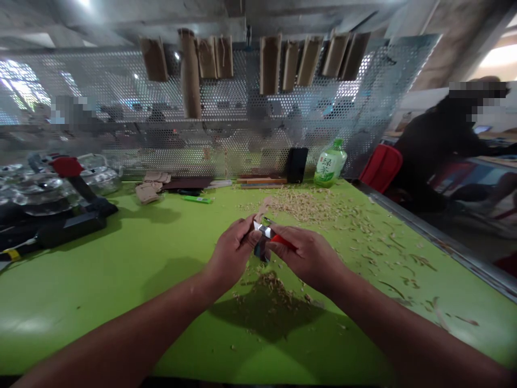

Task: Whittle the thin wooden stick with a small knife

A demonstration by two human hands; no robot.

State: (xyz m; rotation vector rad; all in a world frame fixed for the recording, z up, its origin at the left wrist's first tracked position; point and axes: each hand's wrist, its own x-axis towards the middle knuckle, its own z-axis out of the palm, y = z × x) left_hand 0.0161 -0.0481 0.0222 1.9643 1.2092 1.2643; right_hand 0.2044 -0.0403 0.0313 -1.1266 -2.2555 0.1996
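In the middle of the green table [100,280] my two hands meet over a scatter of wood shavings. My left hand [234,245] is closed around a pale piece of carved wood [265,206], whose far end sticks out past the fingers. A red-handled cutting tool [284,241] with a shiny metal front is gripped in my right hand [309,253]. The left thumb rests against the tool's metal part. Fingers hide the exact shape of its blade and where it meets the wood. Below the hands lies a small heap of shavings [274,285].
More shavings [299,205] spread behind and to the right. A green tea bottle [330,164] and a black upright object [297,165] stand at the back. Wood scraps [151,186] and a green cutter [197,199] lie back left, beside a clamp-like device [76,183]. A person [440,145] sits at right.
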